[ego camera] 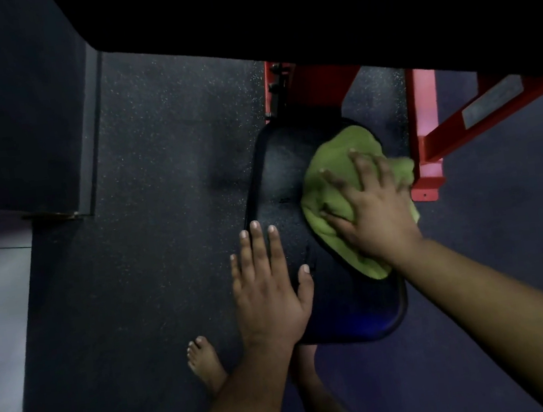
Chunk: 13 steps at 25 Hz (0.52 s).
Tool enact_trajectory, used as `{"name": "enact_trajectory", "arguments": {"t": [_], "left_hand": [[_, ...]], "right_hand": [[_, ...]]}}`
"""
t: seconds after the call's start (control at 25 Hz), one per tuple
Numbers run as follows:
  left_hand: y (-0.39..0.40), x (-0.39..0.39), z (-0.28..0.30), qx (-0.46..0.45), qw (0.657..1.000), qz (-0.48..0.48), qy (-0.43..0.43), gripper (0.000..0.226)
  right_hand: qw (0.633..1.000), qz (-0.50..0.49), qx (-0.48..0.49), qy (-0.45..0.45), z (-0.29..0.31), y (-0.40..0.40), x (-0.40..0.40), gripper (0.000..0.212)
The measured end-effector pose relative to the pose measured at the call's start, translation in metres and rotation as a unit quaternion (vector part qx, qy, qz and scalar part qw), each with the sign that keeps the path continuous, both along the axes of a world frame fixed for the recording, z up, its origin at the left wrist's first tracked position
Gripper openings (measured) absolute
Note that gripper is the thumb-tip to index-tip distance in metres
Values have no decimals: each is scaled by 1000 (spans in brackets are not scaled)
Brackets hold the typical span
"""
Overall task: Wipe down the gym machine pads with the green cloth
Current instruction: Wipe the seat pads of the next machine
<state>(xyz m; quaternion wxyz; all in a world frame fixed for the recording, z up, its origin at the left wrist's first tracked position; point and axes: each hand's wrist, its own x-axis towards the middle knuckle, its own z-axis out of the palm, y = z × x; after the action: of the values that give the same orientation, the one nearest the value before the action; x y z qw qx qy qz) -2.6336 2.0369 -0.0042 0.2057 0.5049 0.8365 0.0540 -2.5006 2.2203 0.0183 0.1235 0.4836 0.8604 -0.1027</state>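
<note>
1. Head view, looking down: black gym machine pad, long and rounded, dark piping on the rim, seen from above.
2. Green cloth bunched on the pad's right half, its right edge hanging a bit past the rim.
3. Right hand flat on top of the cloth, fingers spread and mostly straight, pressing it to the pad; not curled around it.
4. Left hand flat with straight fingers together, over the pad's left edge, holding nothing; can't tell if it touches the pad.
5. Red metal frame just right of and behind the pad, with a grey strip on one beam.
6. Dark speckled rubber floor under everything.
7. Bare foot on the floor, lower left of the pad, near the left forearm.
8. Top of frame blocked by a big black shape, no detail visible.
</note>
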Motion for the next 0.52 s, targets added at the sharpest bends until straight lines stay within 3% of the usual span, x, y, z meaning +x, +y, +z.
{"name": "enact_trajectory", "arguments": {"t": [0.16, 0.24, 0.36, 0.52], "left_hand": [[1, -2, 0, -13, 1000, -6, 3, 76], [1, -3, 1, -15, 1000, -10, -1, 77], [-1, -4, 2, -12, 1000, -17, 0, 77], [0, -4, 4, 12, 1000, -8, -27, 77]], "right_hand": [[995, 90, 2, -41, -7, 32, -114, 67], [991, 126, 6, -34, -7, 42, -134, 67], [990, 139, -18, 12, -7, 41, -92, 71], [1000, -15, 7, 15, 3, -26, -1, 76]]}}
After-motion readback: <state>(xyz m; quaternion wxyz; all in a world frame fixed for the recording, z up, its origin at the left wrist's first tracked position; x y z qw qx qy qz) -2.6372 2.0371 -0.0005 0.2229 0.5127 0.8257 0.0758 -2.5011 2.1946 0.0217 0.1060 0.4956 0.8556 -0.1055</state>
